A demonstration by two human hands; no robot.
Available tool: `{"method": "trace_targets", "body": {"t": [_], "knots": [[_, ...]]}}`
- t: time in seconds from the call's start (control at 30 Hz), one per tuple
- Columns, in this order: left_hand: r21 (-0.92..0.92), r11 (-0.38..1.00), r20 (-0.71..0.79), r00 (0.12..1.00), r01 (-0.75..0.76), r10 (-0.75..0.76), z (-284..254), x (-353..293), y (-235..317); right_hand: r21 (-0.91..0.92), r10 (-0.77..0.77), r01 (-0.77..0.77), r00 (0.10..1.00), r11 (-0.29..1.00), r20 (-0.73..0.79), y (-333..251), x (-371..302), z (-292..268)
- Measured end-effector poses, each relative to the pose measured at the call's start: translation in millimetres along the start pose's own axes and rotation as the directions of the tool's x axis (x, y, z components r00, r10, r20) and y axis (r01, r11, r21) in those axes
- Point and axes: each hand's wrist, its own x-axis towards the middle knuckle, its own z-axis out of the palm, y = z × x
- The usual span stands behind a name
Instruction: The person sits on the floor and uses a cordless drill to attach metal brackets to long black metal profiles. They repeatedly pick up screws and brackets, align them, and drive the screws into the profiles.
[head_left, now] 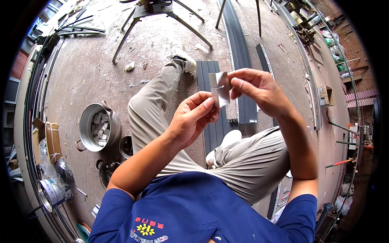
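Observation:
A small silvery metal corner piece (220,96), with a slot across its middle, is held up in front of me. My left hand (190,117) pinches its lower left edge between thumb and fingers. At the upper right edge, my right hand (259,90) has its fingers curled, the index fingertip against the metal and the thumb close by. Whether something small sits between those right fingertips is hidden. Below the hands, dark grey ribbed panels (211,131) lie on the floor between my legs.
On the left stands a metal pot (114,125) holding several small metal pieces, with smaller containers (126,146) beside it. A cardboard box (52,141) is farther left. Long grey profiles (239,48) lie ahead, near a metal-legged stand (154,12). Scraps litter the floor.

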Motion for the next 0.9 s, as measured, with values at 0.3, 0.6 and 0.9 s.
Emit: {"method": "trace_targets", "body": {"t": [0.3, 0.6, 0.9], "knots": [[0.266, 0.956, -0.05, 0.992, 0.126, -0.117, -3.9, 25.9, -13.1, 0.172, 0.006, -0.027, 0.993, 0.985, 0.117, 24.5, -8.2, -26.4], [0.861, -0.483, 0.013, 0.944, 0.157, 0.33, -143.6, -16.9, 52.9, -0.324, 0.261, -0.351, 0.92, 0.878, -0.291, 194.6, -78.0, -176.6], [0.683, -0.696, 0.014, 0.949, 0.221, 0.315, -177.9, -18.9, 53.1, -0.723, 0.051, -0.28, 0.946, 0.632, -0.321, 412.2, -129.2, -127.9]]}}
